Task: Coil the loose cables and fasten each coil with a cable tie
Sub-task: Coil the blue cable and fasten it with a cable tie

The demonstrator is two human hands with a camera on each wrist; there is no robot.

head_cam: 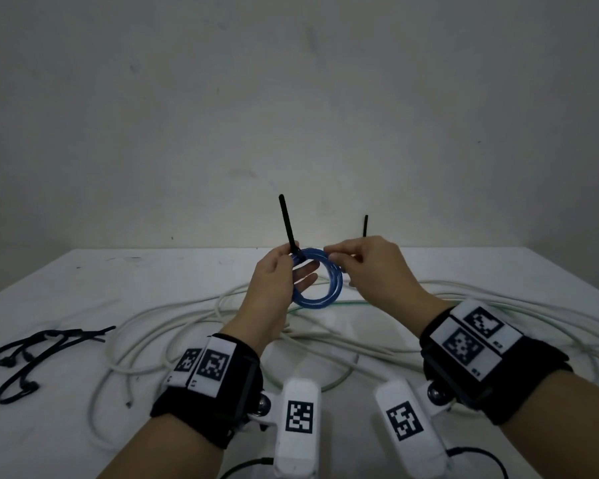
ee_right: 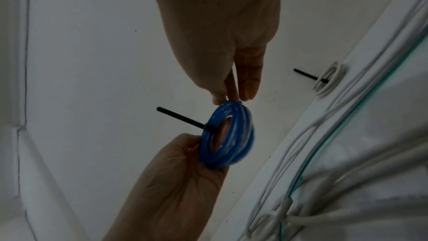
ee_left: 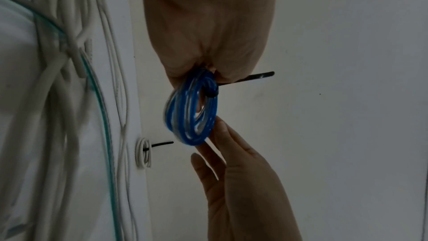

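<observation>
Nearest the viewer, both wrists wear black straps carrying white camera units with printed square markers. Beyond them, loose white cables (head_cam: 173, 326) sprawl across the white worktop (head_cam: 49, 288), with a thin green cable (head_cam: 325, 385) threaded among them. At the left side of the worktop lies a bunch of spare black cable ties (head_cam: 32, 354).

Above the tangle, both hands hold a small blue cable coil (head_cam: 320, 281) up in the air, clear of the worktop. The left hand (head_cam: 277, 281) grips the coil's left side between thumb and fingers, its lower fingers reaching through and behind the ring. A black cable tie (head_cam: 288, 224) is wrapped around the coil just at that grip, and its long tail stands upright past the thumb. The right hand (head_cam: 374, 267) pinches the coil's top right edge between thumb and fingertips (ee_right: 249, 87), the remaining fingers curled in.

Farther back, near the far edge of the worktop and mostly hidden behind the right hand in the head view, sits a small white cable coil (ee_left: 144, 153) already bound by a second black tie (head_cam: 365, 225) whose tail points up. A plain pale wall (head_cam: 291, 98) stands behind.
</observation>
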